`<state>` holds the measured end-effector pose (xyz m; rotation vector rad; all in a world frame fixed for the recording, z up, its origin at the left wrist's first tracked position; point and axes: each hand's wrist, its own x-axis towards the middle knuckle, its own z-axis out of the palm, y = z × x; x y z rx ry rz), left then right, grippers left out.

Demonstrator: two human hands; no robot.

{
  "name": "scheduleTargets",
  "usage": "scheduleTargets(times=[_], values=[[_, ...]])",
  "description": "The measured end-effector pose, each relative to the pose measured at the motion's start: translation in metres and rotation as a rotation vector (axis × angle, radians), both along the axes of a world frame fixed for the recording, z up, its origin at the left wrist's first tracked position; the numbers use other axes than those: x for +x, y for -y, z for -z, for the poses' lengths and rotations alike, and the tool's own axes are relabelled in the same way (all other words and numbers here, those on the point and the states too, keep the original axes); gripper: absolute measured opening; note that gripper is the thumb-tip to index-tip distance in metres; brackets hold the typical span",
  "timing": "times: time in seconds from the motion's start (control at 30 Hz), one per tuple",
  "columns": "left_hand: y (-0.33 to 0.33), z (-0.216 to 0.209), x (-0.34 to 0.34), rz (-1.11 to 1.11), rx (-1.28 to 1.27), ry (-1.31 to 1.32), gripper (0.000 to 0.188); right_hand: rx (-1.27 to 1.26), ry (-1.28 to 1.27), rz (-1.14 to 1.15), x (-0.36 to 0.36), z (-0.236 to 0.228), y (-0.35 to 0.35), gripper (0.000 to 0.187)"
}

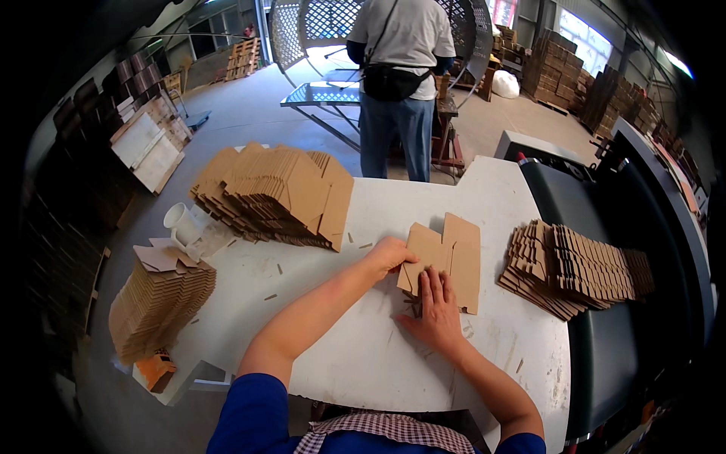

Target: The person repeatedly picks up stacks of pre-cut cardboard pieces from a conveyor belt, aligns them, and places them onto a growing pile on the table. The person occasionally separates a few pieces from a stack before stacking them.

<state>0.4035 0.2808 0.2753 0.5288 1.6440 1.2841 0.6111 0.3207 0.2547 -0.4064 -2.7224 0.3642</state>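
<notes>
A flat brown cardboard box blank [451,256] lies on the white table [363,356] in front of me. My left hand [387,254] grips its left edge with curled fingers. My right hand [432,309] presses flat on its lower part, fingers spread. A fanned pile of similar blanks [276,193] lies at the table's far left. Another row of blanks [575,268] rests at the right, half on a dark conveyor.
A dark machine bed [605,348] runs along the table's right side. A stack of folded blanks [155,303] and a white cup [181,222] sit at the left edge. A person in jeans [397,98] stands beyond the table, back turned. Pallets of cardboard line the walls.
</notes>
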Motion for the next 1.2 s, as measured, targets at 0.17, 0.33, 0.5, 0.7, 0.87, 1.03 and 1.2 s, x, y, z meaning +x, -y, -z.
scheduleTargets(times=[0.17, 0.33, 0.5, 0.7, 0.87, 1.03, 1.2], values=[[0.036, -0.084, -0.018, -0.16, 0.147, -0.407, 0.026, 0.133, -0.22, 0.042, -0.068, -0.023, 0.009, 0.068], [0.088, -0.119, -0.067, -0.564, 0.466, -1.289, 0.023, -0.213, -0.508, -0.04, -0.17, -0.053, 0.044, 0.053], [0.152, -0.14, -0.201, -0.629, 0.242, -1.682, 0.029, -0.483, -0.384, -0.254, -0.216, -0.026, 0.065, 0.077], [0.203, -0.123, -0.305, -0.246, -0.289, -1.121, 0.079, -0.729, -0.188, -0.099, -0.245, 0.001, 0.069, 0.091], [0.191, -0.114, -0.309, -0.131, -0.257, -0.986, 0.083, -0.613, -0.137, -0.085, -0.268, 0.005, 0.062, 0.092], [0.188, -0.12, -0.297, -0.329, -0.031, -1.222, 0.078, -0.605, -0.104, -0.121, -0.251, -0.001, 0.053, 0.094], [0.115, -0.167, -0.111, -0.201, 0.537, -1.318, 0.072, -0.524, -0.113, -0.159, -0.178, -0.002, 0.023, 0.088]])
